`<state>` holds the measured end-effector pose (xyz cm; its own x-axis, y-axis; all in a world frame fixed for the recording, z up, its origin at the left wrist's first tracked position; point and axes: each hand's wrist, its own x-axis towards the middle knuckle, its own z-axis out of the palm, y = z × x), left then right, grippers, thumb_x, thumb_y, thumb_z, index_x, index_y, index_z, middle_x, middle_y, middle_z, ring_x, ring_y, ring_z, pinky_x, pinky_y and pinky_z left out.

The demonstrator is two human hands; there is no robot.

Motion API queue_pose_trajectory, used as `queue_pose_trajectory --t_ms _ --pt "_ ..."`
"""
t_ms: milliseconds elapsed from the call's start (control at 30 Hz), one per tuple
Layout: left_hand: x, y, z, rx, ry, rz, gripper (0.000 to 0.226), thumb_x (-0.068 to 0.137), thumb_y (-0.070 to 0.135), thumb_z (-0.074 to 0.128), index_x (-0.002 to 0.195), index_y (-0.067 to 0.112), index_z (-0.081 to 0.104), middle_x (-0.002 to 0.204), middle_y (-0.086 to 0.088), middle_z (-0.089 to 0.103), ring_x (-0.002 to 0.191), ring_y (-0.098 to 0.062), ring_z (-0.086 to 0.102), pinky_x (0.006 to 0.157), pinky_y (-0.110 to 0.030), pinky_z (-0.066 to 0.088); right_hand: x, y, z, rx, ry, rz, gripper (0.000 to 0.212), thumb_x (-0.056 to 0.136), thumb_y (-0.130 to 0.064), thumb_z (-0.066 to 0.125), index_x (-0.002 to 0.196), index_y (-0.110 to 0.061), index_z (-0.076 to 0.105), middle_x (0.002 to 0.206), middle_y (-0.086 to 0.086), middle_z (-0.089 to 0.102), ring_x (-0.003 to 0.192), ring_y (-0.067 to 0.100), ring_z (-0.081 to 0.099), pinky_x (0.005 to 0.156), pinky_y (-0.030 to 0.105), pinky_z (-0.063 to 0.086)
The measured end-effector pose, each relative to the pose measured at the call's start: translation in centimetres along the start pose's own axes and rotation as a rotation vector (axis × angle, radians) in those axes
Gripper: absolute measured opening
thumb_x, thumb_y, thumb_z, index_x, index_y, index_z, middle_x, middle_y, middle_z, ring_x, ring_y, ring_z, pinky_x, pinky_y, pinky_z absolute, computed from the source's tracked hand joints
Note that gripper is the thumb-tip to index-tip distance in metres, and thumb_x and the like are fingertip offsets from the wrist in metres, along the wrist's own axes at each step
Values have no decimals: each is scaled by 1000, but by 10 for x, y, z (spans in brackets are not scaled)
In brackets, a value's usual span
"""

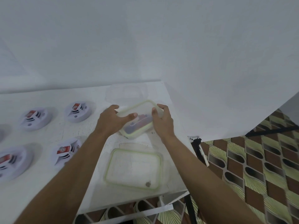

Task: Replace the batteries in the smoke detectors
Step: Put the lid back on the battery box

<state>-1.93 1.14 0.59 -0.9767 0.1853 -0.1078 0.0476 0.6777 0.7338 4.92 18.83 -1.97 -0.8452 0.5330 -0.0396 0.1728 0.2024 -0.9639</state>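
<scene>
Held: lidded clear tub with green rim (139,133), blurred dark and red items (142,120) inside, left hand (111,120) and right hand (162,121) curled round its ends | Nearer: 2nd green-rimmed piece (134,168), lid or tub unclear | Beyond: clear tub (127,92) | Left: 4 smoke detectors (78,111) on white table (90,97) | white wall (145,38), patterned floor (258,167)

My two arms are bare from the lower corners of the frame up to the fingertips, forearms and wrists uncovered. My bare left hand (111,121) shows at the middle of the frame, and my bare right hand (164,122) shows just to the right of it. Both thumbs have short, trimmed nails. Slight blur hides any finer detail.
</scene>
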Motion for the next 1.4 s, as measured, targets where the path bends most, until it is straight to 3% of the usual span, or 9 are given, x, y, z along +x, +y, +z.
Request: queue_pose_trajectory --t_ms 100,333,533,733,867,1000,1167,1300,1400 --pt "-4 -8 -6 -67 173 -54 103 64 68 76 142 14 39 131 -13 56 119 -27 55 97 -43 48 -13 -3 9 -10 -35 10 35 102 -40 49 129 -21 41 103 1 61 90 20 61 77 34 50" --pt "-23 -18 -16 -131 293 -21 69 86 46 69 138 8 45 131 -13 57 121 -26 54 96 -32 40 -39 -15 10 -91 -180 6 30 103 -27 45 125 -11 32 85 -12 46 73 6 51 74 30 38" --pt "-51 -29 -18 -109 244 -13 64 88 47 65 141 16 45 138 -6 55 122 -25 54 96 -33 40 -44 -15 -7 -92 -270 66 41 105 -37 41 141 -18 34 130 -3 50 107 18 51 89 27 34" --pt "-82 -33 -20 -186 282 -71 66 95 46 56 149 18 33 146 -2 47 104 -14 57 89 -31 37 -63 -5 -27 -101 -269 59 39 105 -35 42 140 -19 37 135 -5 50 115 16 51 92 28 34" --pt "-101 -38 -15 -202 374 -65 40 96 34 54 131 15 48 119 -3 59 100 -20 59 83 -33 43 -80 2 -36 -225 -281 -18 36 103 -31 47 136 -16 49 138 -2 51 118 14 49 98 28 36" --pt "-118 -52 -4 -61 292 -124 17 91 26 60 102 13 57 92 0 61 94 -24 60 75 -32 44 -91 13 -44 -520 -338 -33 40 94 -33 55 131 -17 52 133 4 51 120 22 51 99 37 43" --pt "-136 -56 5 128 123 -148 43 86 42 68 114 11 56 106 -5 62 95 -24 61 77 -31 46 -105 16 -56 -751 -382 -7 48 88 -40 59 131 -20 48 125 0 52 113 23 56 96 40 47" --pt "-142 -50 5 182 107 -145 36 89 30 67 117 8 59 109 -8 63 100 -26 59 81 -31 44 -110 16 -62 -733 -422 -16 41 86 -31 63 126 -21 55 116 -1 60 108 21 59 87 33 47" --pt "-146 -45 2 124 71 -124 16 90 22 66 95 8 63 93 -11 62 84 -25 56 78 -36 48 -111 12 -65 -623 -385 -27 38 84 -18 66 121 -19 60 101 -7 58 99 16 58 78 27 42"
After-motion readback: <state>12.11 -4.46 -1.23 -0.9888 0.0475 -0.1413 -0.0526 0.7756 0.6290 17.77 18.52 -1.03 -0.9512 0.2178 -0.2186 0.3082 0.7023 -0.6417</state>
